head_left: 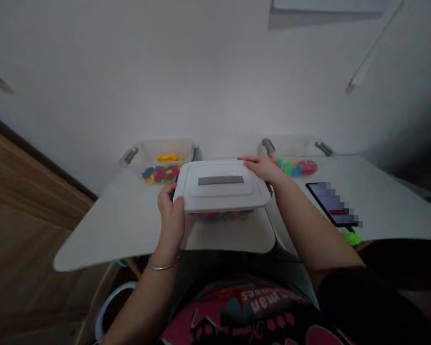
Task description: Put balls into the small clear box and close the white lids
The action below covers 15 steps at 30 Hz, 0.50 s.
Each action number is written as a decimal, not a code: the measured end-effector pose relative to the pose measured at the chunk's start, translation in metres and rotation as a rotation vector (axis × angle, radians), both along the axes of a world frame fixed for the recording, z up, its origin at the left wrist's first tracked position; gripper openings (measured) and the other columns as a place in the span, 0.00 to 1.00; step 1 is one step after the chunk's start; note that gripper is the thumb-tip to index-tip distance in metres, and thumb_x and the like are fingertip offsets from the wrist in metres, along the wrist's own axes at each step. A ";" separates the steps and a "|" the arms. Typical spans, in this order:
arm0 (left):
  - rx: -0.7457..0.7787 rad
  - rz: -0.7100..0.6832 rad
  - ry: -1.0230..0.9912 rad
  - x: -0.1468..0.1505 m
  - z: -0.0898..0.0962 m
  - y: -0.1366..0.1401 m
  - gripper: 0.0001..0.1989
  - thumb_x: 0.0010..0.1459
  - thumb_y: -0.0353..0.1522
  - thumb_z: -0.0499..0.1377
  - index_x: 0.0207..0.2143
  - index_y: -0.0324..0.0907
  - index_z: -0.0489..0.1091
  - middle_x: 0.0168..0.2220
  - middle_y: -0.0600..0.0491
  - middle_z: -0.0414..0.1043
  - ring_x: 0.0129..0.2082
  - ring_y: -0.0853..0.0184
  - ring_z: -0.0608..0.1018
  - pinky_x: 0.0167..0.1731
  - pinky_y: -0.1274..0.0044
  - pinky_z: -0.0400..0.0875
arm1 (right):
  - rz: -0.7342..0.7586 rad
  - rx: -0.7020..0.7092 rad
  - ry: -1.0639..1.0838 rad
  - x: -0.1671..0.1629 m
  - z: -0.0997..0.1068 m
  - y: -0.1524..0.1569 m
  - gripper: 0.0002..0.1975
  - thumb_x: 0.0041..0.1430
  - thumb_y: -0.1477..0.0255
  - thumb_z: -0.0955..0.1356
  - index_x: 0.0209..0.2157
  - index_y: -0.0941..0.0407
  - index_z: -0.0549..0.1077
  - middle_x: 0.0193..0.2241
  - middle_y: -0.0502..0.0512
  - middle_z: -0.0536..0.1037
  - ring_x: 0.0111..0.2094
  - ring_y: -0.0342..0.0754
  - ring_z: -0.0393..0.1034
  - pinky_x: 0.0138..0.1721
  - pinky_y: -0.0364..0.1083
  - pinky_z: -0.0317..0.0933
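Single head-worn view, looking forward and down, close over the white table (129, 225)

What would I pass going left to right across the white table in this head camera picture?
Open tub of colourful pieces → left hand → white-lidded box → right hand → second open tub with colourful pieces → phone.

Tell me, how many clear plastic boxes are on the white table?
3. A clear plastic box with a white lid sits in the middle, between both hands; an open clear box of colourful pieces stands back left; another open clear box stands back right. None seems hidden.
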<state>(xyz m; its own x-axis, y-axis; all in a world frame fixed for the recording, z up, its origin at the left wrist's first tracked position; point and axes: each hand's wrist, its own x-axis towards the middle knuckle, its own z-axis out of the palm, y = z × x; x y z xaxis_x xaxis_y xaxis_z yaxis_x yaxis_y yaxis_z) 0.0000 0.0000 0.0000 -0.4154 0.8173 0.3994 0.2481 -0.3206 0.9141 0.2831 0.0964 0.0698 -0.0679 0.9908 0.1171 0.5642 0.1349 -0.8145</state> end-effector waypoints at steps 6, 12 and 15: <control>-0.156 -0.064 -0.491 0.021 -0.001 -0.003 0.39 0.52 0.37 0.60 0.65 0.43 0.50 0.65 0.44 0.58 0.63 0.57 0.65 0.64 0.66 0.57 | -0.133 -0.169 0.482 0.009 -0.032 -0.026 0.15 0.54 0.62 0.70 0.40 0.56 0.77 0.40 0.57 0.82 0.43 0.52 0.76 0.45 0.50 0.69; -0.061 -0.240 -0.567 0.023 0.013 -0.003 0.31 0.48 0.34 0.61 0.57 0.41 0.65 0.57 0.45 0.70 0.58 0.55 0.72 0.59 0.66 0.65 | -0.025 -0.215 1.020 -0.002 -0.047 -0.071 0.24 0.46 0.68 0.74 0.47 0.52 0.72 0.41 0.52 0.81 0.36 0.47 0.76 0.37 0.44 0.71; -0.037 -0.166 -0.543 0.025 0.016 -0.005 0.35 0.48 0.31 0.59 0.61 0.42 0.61 0.61 0.46 0.66 0.60 0.58 0.69 0.60 0.68 0.64 | -0.082 -0.201 1.028 -0.006 -0.042 -0.075 0.30 0.45 0.72 0.74 0.53 0.51 0.69 0.44 0.53 0.79 0.36 0.47 0.76 0.37 0.44 0.72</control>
